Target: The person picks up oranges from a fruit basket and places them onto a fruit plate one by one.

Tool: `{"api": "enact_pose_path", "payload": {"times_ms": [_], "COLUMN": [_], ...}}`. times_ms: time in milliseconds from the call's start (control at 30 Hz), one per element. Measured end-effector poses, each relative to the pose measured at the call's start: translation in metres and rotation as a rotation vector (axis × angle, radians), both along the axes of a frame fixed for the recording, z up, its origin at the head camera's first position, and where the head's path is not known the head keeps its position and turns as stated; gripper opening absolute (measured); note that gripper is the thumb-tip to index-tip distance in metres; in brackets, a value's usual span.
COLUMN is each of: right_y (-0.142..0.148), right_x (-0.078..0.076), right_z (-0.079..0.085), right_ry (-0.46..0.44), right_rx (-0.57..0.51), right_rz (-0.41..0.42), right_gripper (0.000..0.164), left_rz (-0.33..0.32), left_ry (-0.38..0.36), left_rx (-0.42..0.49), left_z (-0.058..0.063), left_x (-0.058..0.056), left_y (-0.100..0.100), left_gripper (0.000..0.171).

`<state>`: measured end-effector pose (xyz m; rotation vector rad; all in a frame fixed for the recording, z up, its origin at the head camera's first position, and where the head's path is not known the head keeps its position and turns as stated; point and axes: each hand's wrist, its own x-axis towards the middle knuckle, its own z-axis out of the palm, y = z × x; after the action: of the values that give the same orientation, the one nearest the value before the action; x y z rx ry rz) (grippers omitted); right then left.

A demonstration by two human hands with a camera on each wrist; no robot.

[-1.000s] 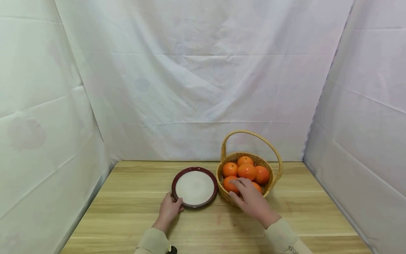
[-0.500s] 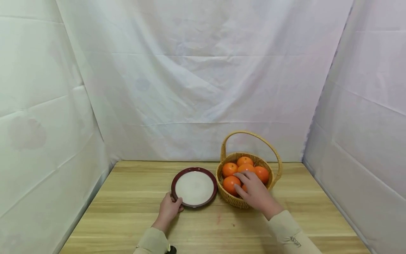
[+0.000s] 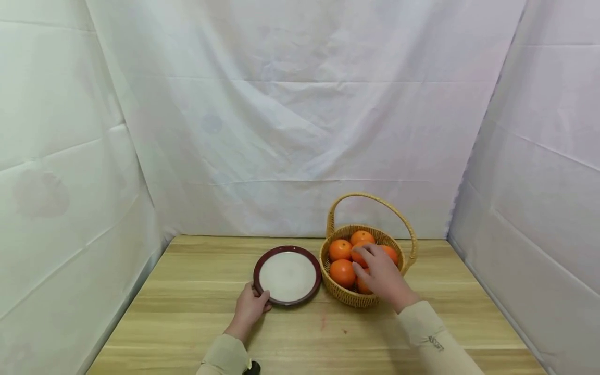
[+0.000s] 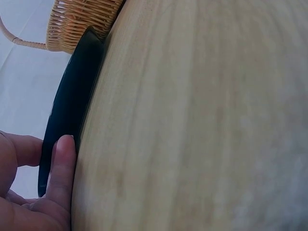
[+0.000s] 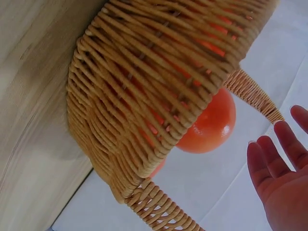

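My left hand [image 3: 249, 307] grips the near-left rim of a round plate [image 3: 288, 276], white with a dark red border. In the left wrist view the thumb and fingers pinch the plate's dark edge [image 4: 70, 101], low against the table. My right hand [image 3: 382, 273] hovers over a wicker basket [image 3: 344, 297] of several oranges, its fingertips close to the middle orange [image 3: 360, 255] and partly covering others. Seen from the right wrist, the right hand [image 5: 281, 187] has its fingers extended and apart from the orange [image 5: 209, 125] showing above the rim.
The basket's tall arched handle [image 3: 367, 196] rises behind the right hand. Basket and plate stand side by side on a wooden table [image 3: 187, 291]. White cloth [image 3: 290, 130] hangs at the back and both sides. A black object [image 3: 253, 368] shows beside the left sleeve.
My right hand has shifted right and slightly farther back over the basket, from the front-left orange to the middle one. The left hand and plate have stayed put.
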<state>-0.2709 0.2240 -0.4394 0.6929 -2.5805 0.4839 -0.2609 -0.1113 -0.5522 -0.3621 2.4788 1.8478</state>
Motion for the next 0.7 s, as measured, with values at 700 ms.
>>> {"api": "enact_pose_path", "payload": {"times_ms": [700], "right_y": [0.018], "right_x": [-0.019], "right_z": [0.001], "right_ry": [-0.113], "right_rx": [0.053], "right_rz": [-0.201], "right_gripper": [0.048], "left_rz": [0.000], "left_ry": [0.009], "left_rx": [-0.012], "left_z": [-0.005], "left_x": [-0.002], "left_y": [0.000], "left_gripper": [0.059]}}
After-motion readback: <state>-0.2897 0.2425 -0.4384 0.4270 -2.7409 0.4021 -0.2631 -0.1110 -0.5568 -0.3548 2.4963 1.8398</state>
